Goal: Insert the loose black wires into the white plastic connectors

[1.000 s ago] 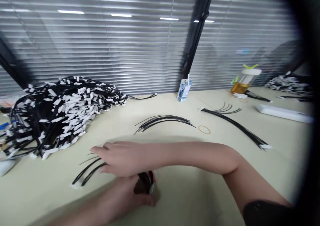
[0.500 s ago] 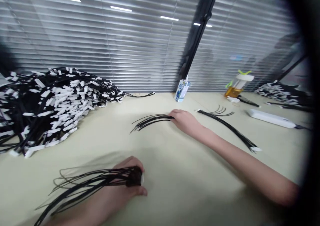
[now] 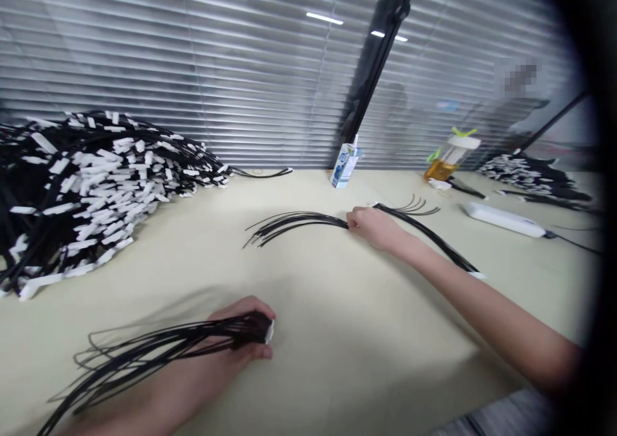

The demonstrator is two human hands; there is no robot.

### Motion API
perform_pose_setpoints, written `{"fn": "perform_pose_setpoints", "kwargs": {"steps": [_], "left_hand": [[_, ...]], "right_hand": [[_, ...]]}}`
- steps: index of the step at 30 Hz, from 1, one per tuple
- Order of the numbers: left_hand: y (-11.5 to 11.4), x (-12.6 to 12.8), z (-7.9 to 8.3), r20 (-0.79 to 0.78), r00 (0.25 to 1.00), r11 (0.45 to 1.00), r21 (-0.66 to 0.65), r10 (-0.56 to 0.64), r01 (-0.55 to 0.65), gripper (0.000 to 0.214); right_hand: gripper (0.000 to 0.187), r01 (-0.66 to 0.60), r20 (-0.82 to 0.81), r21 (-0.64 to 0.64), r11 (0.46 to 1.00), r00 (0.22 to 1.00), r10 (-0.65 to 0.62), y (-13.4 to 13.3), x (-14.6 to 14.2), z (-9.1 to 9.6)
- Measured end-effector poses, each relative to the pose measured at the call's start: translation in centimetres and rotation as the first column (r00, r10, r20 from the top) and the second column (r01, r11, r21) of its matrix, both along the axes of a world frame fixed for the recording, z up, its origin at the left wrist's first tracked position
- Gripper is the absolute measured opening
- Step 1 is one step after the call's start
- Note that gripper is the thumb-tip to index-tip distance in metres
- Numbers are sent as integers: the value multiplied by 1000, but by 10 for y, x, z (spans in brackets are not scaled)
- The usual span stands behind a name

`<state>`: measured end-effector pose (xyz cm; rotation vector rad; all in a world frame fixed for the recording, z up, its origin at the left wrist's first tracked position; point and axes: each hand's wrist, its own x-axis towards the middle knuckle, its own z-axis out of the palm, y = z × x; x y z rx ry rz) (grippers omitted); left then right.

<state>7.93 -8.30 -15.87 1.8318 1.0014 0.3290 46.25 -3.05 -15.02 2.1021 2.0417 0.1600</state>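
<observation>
Near the front of the table, my left hand (image 3: 241, 352) grips a wire harness (image 3: 168, 341) by its white connector end, thumb and fingers on either side. Its black wires trail back over my wrist to the lower left. Farther off, my right hand (image 3: 371, 226) is closed on the right end of a bundle of black wires (image 3: 303, 218). The loose tips of that bundle fan out to the left, above or on the tabletop. Just beyond my right hand lies another black wire harness (image 3: 429, 233) with white ends.
A big heap of black harnesses with white connectors (image 3: 110, 185) fills the left side. At the back stand a drink carton (image 3: 345, 164) and a bottle of amber liquid (image 3: 448, 159). A white power strip (image 3: 504, 220) and another harness pile (image 3: 525, 175) are at right.
My right hand has shifted to the right, and the wire bundle has gone with it. My left hand keeps its hold on its harness. The camera view has moved slightly.
</observation>
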Motion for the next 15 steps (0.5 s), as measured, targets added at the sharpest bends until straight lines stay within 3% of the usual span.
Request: {"fn": "perform_pose_setpoints", "kwargs": {"steps": [15], "left_hand": [[0, 4, 0, -40, 999, 998, 64, 1, 2, 19]], "right_hand": [[30, 26, -36, -165, 986, 999, -33, 17, -1, 14]]}}
